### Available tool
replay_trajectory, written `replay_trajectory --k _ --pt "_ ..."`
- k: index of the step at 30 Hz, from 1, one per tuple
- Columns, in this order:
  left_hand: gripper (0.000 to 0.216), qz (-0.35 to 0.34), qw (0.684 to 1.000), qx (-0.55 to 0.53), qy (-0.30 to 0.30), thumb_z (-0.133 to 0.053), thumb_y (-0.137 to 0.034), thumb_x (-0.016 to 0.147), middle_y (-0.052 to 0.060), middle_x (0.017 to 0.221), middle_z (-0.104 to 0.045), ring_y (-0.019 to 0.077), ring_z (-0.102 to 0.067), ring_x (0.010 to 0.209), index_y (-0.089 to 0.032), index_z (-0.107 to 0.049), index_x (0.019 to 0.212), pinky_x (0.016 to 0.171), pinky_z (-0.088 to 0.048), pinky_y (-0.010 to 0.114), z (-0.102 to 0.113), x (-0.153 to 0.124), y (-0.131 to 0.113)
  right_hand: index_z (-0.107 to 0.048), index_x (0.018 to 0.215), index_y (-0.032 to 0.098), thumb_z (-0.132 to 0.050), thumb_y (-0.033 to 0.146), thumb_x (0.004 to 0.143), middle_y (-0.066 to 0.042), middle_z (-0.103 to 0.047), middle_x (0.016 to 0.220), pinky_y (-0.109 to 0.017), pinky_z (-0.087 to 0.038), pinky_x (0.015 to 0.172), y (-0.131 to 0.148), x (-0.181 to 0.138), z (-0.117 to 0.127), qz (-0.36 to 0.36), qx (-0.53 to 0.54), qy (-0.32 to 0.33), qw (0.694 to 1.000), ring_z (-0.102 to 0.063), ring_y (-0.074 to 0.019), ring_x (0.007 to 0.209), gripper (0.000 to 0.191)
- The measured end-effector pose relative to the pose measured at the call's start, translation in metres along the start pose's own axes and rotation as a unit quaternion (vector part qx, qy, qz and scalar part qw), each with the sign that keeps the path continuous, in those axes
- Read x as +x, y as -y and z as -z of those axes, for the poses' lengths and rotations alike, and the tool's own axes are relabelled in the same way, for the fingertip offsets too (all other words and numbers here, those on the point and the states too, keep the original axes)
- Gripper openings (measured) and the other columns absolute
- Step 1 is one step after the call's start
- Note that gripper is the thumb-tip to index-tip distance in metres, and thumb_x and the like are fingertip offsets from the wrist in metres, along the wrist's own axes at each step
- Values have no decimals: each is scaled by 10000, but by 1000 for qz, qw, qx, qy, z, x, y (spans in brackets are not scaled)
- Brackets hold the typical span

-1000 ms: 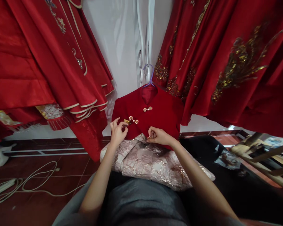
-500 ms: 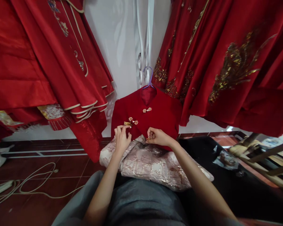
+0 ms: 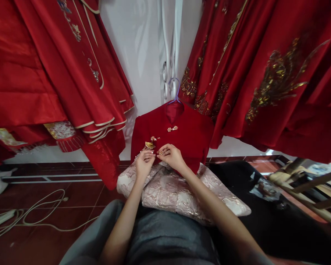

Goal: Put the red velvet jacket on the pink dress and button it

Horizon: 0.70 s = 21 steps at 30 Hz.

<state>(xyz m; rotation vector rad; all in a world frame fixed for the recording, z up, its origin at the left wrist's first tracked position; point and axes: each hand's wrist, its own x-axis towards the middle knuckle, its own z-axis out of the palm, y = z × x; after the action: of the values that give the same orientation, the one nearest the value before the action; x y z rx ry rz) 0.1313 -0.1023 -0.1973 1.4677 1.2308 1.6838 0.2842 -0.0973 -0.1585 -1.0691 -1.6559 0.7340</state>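
Note:
A red jacket hangs upright on a thin purple hanger. A pearl-and-gold flower clasp sits below its collar, and another flower clasp lies lower on the left. Under that one is a gold fan-shaped ornament with strands dangling from it. My left hand is closed in a pinch just below the fan; what its fingertips hold is too small to make out. My right hand pinches a small gold ornament at the jacket front, its fingertips close to my left ones.
Pink-and-white brocade fabric lies across my lap below the jacket. Red garments hang on the left and embroidered red garments on the right. A white cable lies on the tiled floor. A clear plastic bag rests on black material.
My right hand has moved left and slightly up with the small gold ornament, meeting my left hand. My left hand has shifted a little down, exposing more of the fan ornament.

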Motion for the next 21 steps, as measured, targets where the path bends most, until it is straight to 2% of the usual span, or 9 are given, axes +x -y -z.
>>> replay_trajectory --k 3,8,12,16,21 --pt "226 23 999 -43 14 -694 -206 646 50 808 -691 153 -679 744 -146 -610 847 738 -549 302 1 7 1 -645 855 162 -663 215 729 -53 -631 927 -252 -552 688 -7 6 -14 -2 -4 10 1000 -630 -105 682 138" --pt "235 65 996 -54 34 -703 -196 624 57 768 -707 163 -687 726 -130 -643 841 756 -556 323 1 12 1 -634 905 170 -606 250 802 -52 -639 911 -262 -574 682 -12 4 -14 -12 21 24 999 -647 -118 706 134" --pt "219 61 996 -49 39 -698 -181 625 63 764 -713 168 -688 712 -127 -653 832 739 -561 324 0 12 0 -629 933 170 -591 292 823 -55 -637 924 -246 -577 655 -14 1 -11 -10 41 29 999 -658 -116 699 168" --pt "220 61 996 -46 44 -704 -191 630 60 768 -712 164 -686 719 -128 -657 836 741 -556 312 -1 12 -1 -635 938 172 -597 297 827 -67 -654 949 -267 -571 701 -17 2 -13 -8 12 19 1000 -660 -130 730 172" --pt "223 51 996 -42 58 -716 -268 672 71 799 -717 164 -683 722 -130 -672 841 740 -555 313 1 13 0 -651 902 164 -612 276 818 -71 -660 940 -275 -569 709 -16 7 -16 -10 0 4 1000 -662 -131 702 146"
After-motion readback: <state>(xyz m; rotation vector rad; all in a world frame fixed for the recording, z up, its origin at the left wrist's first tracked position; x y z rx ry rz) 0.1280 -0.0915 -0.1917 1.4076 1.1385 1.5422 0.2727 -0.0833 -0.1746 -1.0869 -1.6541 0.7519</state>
